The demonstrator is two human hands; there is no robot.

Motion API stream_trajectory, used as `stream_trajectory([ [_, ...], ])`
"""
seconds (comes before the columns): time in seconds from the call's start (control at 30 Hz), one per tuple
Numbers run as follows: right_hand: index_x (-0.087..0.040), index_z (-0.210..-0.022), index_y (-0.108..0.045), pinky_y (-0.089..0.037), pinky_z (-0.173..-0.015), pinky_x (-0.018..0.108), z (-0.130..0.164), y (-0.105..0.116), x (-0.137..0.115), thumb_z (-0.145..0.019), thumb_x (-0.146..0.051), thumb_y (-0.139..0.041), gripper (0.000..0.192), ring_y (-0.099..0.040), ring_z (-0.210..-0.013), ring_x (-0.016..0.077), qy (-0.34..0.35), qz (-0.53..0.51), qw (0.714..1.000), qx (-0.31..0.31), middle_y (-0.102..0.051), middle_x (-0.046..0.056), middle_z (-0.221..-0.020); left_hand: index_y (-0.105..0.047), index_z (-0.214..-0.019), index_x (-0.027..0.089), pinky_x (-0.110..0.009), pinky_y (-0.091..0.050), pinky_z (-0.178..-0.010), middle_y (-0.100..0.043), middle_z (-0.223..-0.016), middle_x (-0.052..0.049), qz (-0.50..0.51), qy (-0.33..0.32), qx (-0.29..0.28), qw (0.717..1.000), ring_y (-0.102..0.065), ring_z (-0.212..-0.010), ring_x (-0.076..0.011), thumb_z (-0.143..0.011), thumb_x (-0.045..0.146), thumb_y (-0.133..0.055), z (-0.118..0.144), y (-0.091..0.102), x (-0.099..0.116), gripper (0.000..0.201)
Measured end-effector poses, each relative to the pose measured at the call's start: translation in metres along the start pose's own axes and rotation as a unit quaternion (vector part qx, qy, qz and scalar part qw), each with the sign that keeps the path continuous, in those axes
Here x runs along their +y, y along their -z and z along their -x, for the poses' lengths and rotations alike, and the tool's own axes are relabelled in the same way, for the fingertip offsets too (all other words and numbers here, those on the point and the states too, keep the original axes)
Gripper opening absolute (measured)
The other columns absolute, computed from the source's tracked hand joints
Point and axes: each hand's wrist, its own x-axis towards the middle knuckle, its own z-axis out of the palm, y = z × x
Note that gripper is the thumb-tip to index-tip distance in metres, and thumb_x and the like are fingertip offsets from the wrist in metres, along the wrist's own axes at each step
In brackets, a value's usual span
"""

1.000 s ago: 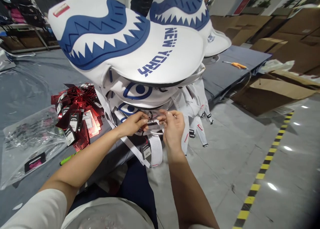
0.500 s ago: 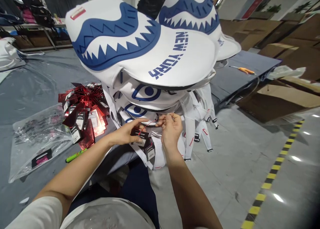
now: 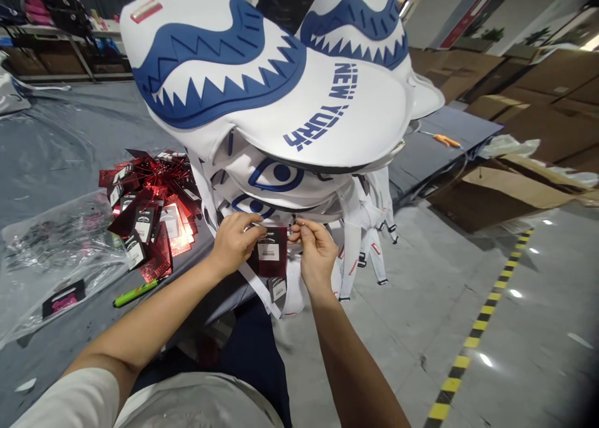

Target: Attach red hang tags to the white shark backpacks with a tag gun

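Observation:
My left hand [image 3: 235, 244] is closed, thumb and fingers pinching the top left of a red-and-black hang tag [image 3: 272, 267] with a white label. To its right my right hand [image 3: 316, 246] is closed in a pinch beside the tag's top edge, at a thin cord that is hard to see now. Both hands are under the brims of stacked white bags [image 3: 379, 119] printed with blue shark teeth, eyes and NEW YORK. A smaller dark tag [image 3: 277, 289] hangs just below, in front of white straps [image 3: 346, 259].
On the grey-covered table [image 3: 70, 128] at left lie a fanned bunch of red hang tags [image 3: 159, 209], a clear plastic bag [image 3: 28, 241] and a green marker-like tool [image 3: 135, 292]. An orange-handled tool [image 3: 446, 141] and an open cardboard box [image 3: 496, 191] are at right.
The hang tag has turned to face me and hangs flatter. My left hand has moved up and left to its top edge. The red cord stretched between my hands no longer shows clearly.

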Motion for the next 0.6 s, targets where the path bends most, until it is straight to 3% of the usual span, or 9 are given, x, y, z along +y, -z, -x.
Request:
stream_trajectory([
  [0.07,-0.020,-0.092,-0.069,-0.055,-0.063,0.027,0.000,0.002,-0.001,-0.085,-0.036,-0.064,0.018,-0.062,-0.062,0.0112,-0.002,0.017,1.000,-0.018,-0.068,0.001,-0.077,-0.072,-0.093,0.020,-0.031,-0.049,-0.081,-0.074,-0.100,-0.007,0.004,-0.014,-0.007,1.000,-0.065,-0.090,-0.0169,-0.094,0.022,-0.060,-0.005,-0.002,0.005,0.011],
  [0.13,-0.021,-0.089,-0.066,-0.055,-0.063,0.027,-0.003,0.004,-0.001,-0.084,-0.038,-0.066,0.018,-0.063,-0.062,0.0118,-0.020,0.016,0.999,-0.042,-0.068,0.000,-0.076,-0.071,-0.091,0.018,-0.027,-0.051,-0.076,-0.074,-0.091,-0.006,0.130,0.050,-0.026,0.990,-0.067,-0.083,-0.0149,-0.093,0.027,-0.062,-0.011,-0.008,0.011,0.013],
  [0.17,-0.021,-0.088,-0.065,-0.056,-0.063,0.027,-0.005,0.005,-0.001,-0.082,-0.039,-0.067,0.019,-0.063,-0.063,0.0122,-0.036,0.006,0.998,-0.058,-0.068,0.000,-0.076,-0.071,-0.090,0.017,-0.025,-0.051,-0.071,-0.073,-0.086,-0.005,0.210,0.108,-0.030,0.971,-0.067,-0.077,-0.0136,-0.091,0.031,-0.065,-0.015,-0.012,0.013,0.014],
  [0.27,-0.022,-0.084,-0.065,-0.056,-0.062,0.027,-0.012,0.011,0.000,-0.077,-0.042,-0.072,0.022,-0.063,-0.063,0.0131,-0.087,-0.022,0.990,-0.110,-0.067,-0.001,-0.074,-0.068,-0.083,0.015,-0.019,-0.043,-0.050,-0.066,-0.069,0.001,0.400,0.271,-0.017,0.875,-0.055,-0.052,-0.0076,-0.078,0.041,-0.078,-0.026,-0.024,0.018,0.028],
  [0.33,-0.022,-0.081,-0.066,-0.055,-0.063,0.027,-0.017,0.015,-0.003,-0.076,-0.041,-0.072,0.021,-0.063,-0.064,0.0134,-0.094,-0.011,0.986,-0.140,-0.067,-0.001,-0.074,-0.068,-0.081,0.014,-0.018,-0.037,-0.045,-0.063,-0.065,0.002,0.446,0.296,-0.038,0.844,-0.048,-0.045,-0.0055,-0.076,0.044,-0.078,-0.029,-0.027,0.020,0.032],
  [0.37,-0.022,-0.080,-0.067,-0.055,-0.063,0.027,-0.018,0.018,-0.005,-0.076,-0.041,-0.072,0.020,-0.063,-0.064,0.0135,-0.086,0.004,0.984,-0.155,-0.067,0.000,-0.075,-0.069,-0.082,0.014,-0.018,-0.038,-0.046,-0.063,-0.065,0.002,0.436,0.284,-0.054,0.852,-0.049,-0.046,-0.0058,-0.079,0.043,-0.076,-0.030,-0.027,0.019,0.030],
  [0.5,-0.021,-0.081,-0.069,-0.050,-0.067,0.028,-0.021,0.026,-0.016,-0.084,-0.033,-0.064,0.013,-0.061,-0.070,0.0151,-0.001,0.110,0.971,-0.211,-0.068,0.001,-0.079,-0.074,-0.088,0.016,-0.022,-0.048,-0.069,-0.071,-0.080,-0.003,0.268,0.153,-0.111,0.945,-0.064,-0.072,-0.0118,-0.090,0.028,-0.066,-0.024,-0.020,0.012,0.014],
  [0.6,-0.021,-0.083,-0.069,-0.047,-0.072,0.029,-0.019,0.027,-0.023,-0.090,-0.025,-0.057,0.014,-0.061,-0.078,0.0169,0.097,0.213,0.941,-0.244,-0.068,0.002,-0.082,-0.074,-0.095,0.017,-0.023,-0.049,-0.076,-0.072,-0.088,-0.005,0.178,0.086,-0.129,0.972,-0.066,-0.081,-0.0132,-0.095,0.023,-0.060,-0.017,-0.018,0.004,0.015],
])
